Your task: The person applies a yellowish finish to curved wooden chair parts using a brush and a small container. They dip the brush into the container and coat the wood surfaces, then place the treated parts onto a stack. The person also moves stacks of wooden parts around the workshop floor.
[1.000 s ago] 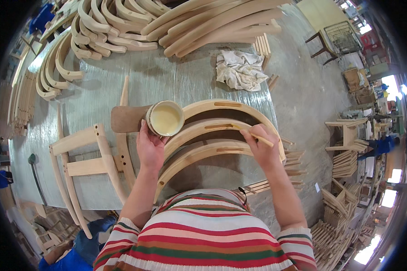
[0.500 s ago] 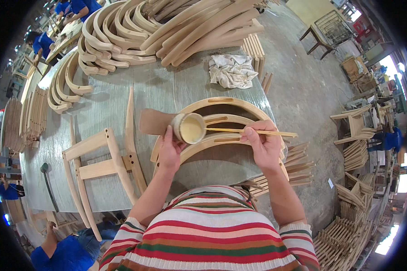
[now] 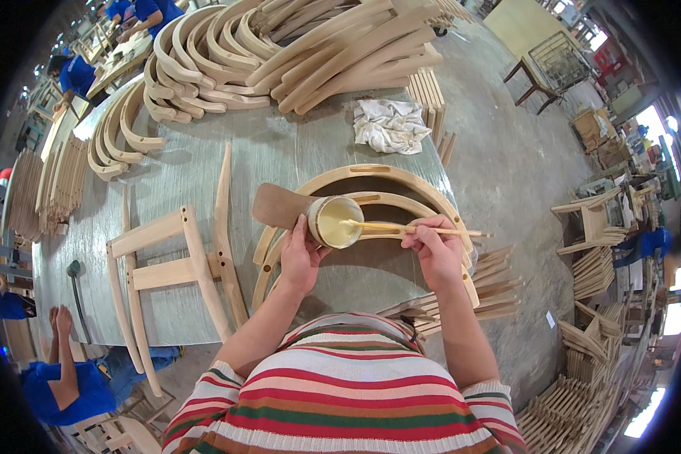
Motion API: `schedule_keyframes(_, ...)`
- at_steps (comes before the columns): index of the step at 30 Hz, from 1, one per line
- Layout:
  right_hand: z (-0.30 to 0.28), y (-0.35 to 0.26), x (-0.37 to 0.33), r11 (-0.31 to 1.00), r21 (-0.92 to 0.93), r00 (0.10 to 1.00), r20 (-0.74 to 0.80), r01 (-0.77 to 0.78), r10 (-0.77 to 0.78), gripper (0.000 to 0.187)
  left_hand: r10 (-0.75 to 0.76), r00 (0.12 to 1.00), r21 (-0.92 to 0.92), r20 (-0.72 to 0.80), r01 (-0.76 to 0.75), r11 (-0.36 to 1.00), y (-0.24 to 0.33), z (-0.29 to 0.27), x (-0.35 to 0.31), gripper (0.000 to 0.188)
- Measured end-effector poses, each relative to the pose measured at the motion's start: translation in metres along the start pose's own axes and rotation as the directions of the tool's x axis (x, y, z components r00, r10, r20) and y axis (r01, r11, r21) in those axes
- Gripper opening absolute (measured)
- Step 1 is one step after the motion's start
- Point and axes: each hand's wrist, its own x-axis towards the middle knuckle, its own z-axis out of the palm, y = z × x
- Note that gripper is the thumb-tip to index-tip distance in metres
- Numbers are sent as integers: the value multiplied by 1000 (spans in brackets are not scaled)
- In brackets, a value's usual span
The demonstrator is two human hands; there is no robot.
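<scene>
Glue cup (image 3: 334, 221) sits tilted in your left hand (image 3: 301, 257), gripped at its side; your right hand (image 3: 433, 250) pinches the stick (image 3: 408, 228) dipped inside. Load lightly, wiping excess on the rim, above the curved rails (image 3: 371, 175).

furniture workshop | stacked curved wooden parts (image 3: 295, 45) | unfinished chair frames (image 3: 181, 265)
</scene>
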Motion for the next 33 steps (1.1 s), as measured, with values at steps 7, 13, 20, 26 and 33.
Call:
schedule_keyframes(7, -21, 20, 2, 987, 145, 993, -88, -69, 83, 7, -89, 996, 19, 2, 89, 996, -12, 3, 2, 34)
schedule_keyframes(13, -33, 36, 4, 949, 249, 942, -225, -193, 251, 16, -92, 996, 65, -2, 92, 994, -20, 12, 2, 34)
schedule_keyframes(20, -60, 31, 4, 985, 164, 982, -173, -49, 78, 7, -36, 998, 61, -55, 39, 997, -14, -10, 9, 36)
schedule_keyframes(26, -75, 45, 6, 999, -13, 980, -197, -39, 35, 8, 19, 993, 32, -114, -15, 999, 5, -32, 9, 35)
schedule_keyframes(33, -72, 61, 7, 988, -155, 972, -231, 16, -52, 9, 59, 994, -14, -95, -61, 998, 12, -33, 9, 34)
